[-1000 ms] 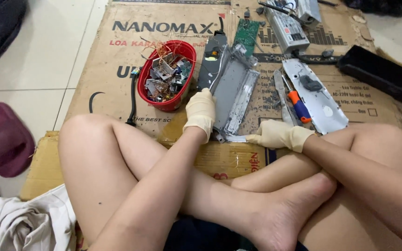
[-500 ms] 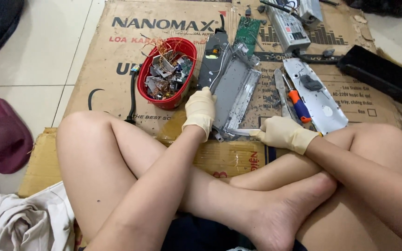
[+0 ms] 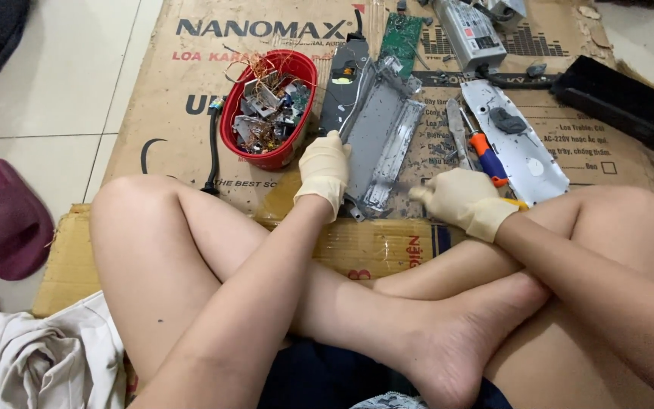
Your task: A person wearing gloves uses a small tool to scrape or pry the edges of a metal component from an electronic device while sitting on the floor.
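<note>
I sit cross-legged on flattened cardboard [image 3: 183, 144], and both hands wear pale latex gloves. My left hand [image 3: 325, 170] grips the near left edge of a long grey metal chassis [image 3: 384, 136] that lies flat. A black cover piece [image 3: 342, 83] runs along the chassis' left side. My right hand [image 3: 459, 198] rests just right of the chassis' near end with its fingers curled. Whether it holds anything is hidden. An orange-and-blue screwdriver [image 3: 486, 155] lies just beyond that hand, beside a loose metal plate [image 3: 524, 144].
A red bowl [image 3: 300, 72] of wires and small parts stands left of the chassis, with a black cable [image 3: 212, 151] beside it. Further back are a green circuit board [image 3: 401, 38], a metal box unit [image 3: 469, 34] and a black tray [image 3: 618, 98]. A maroon slipper [image 3: 1, 220] sits far left.
My right hand has shifted slightly up beside the chassis' near end. My left hand keeps its hold on the chassis edge. The view has tilted a little.
</note>
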